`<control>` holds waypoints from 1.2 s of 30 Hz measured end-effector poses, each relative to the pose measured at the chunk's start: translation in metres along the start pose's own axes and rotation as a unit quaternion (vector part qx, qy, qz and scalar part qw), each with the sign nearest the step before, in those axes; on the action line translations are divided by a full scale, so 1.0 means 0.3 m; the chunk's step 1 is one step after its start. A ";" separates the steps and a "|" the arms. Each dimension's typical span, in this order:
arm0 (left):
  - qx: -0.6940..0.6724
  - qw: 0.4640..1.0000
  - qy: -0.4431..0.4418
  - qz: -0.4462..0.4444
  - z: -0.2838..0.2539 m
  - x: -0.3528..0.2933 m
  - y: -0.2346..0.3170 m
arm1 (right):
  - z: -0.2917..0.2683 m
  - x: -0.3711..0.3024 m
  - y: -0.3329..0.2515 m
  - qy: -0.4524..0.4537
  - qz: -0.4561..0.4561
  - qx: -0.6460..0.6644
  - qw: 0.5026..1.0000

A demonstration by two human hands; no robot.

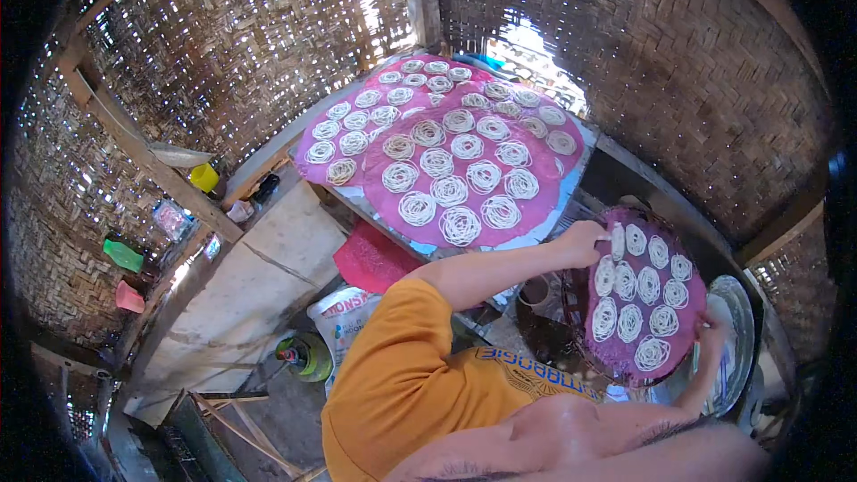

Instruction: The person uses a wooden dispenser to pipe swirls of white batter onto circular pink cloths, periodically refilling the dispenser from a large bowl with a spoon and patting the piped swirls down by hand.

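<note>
A pink sheet [610, 359] with several white coils of thin noodle-like strands [649, 285] lies over a round, dark-rimmed tray at the right. At its upper left edge, my left hand [582, 244] has its fingers closed on the sheet. Right beside those fingertips, one coil [618, 242] looks narrow, as if seen edge-on. My right hand [710, 332] grips the sheet's right edge, with its fingers partly hidden. Larger pink sheets [379, 180] bearing rows of similar coils cover a raised table beyond my left arm.
Woven bamboo walls [661, 54] close in the corner. A round metal basin [739, 339] stands beyond my right hand. Left of me are a white printed sack [344, 321], a green container [308, 359] and a red sheet [375, 257]. Small plastic cups hang on the left wall.
</note>
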State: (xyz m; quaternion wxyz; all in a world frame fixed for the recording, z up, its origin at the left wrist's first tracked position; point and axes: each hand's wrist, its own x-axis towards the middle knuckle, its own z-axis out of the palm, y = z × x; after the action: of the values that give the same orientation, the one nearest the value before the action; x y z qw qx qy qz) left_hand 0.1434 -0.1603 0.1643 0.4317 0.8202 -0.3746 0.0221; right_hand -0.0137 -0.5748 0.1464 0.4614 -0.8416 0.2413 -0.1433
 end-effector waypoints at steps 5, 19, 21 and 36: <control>-0.059 0.998 0.024 0.012 -0.236 0.020 0.081 | -0.001 -0.078 -0.492 -0.078 -0.056 -0.027 0.995; 0.045 0.940 0.231 -0.246 -1.205 -0.245 -0.420 | 0.963 0.186 -1.206 -0.338 -0.208 0.144 0.907; 0.105 0.914 0.229 -0.318 -1.302 -0.265 -0.593 | 1.159 0.257 -1.246 -0.336 -0.231 0.095 0.908; 0.145 0.597 0.660 -0.433 -0.756 -1.259 -0.513 | 1.131 0.205 -1.150 -0.340 -0.325 0.002 0.883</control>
State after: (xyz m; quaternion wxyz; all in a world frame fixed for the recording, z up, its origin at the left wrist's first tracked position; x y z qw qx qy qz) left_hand 0.0349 0.2824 0.0642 0.3952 0.6996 0.4198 0.4221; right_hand 0.2900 -0.2098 0.2583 0.4442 -0.8691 -0.2174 0.0097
